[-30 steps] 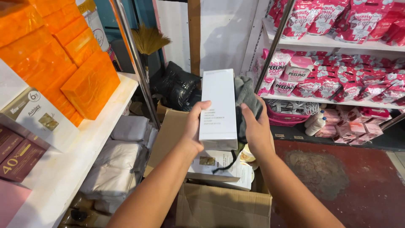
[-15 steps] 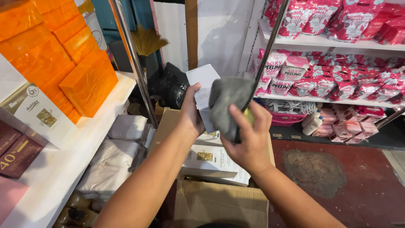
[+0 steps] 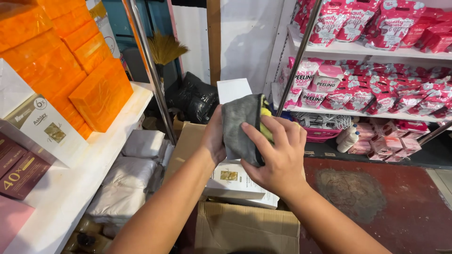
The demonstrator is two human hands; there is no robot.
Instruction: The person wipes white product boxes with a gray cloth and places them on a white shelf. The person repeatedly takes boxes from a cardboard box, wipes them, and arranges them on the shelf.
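At centre frame, the left hand [image 3: 214, 136] grips 1 white box [image 3: 234, 89] from behind; the right hand [image 3: 278, 155], fingers spread, presses a grey cloth [image 3: 241, 124] against it.

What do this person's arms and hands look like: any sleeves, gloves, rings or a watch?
Both forearms are bare as far as the picture shows, with no sleeve in view. The left hand and the right hand wear no gloves. No ring shows on the visible fingers, and no watch or bracelet on either wrist. The nails look short and unpainted.
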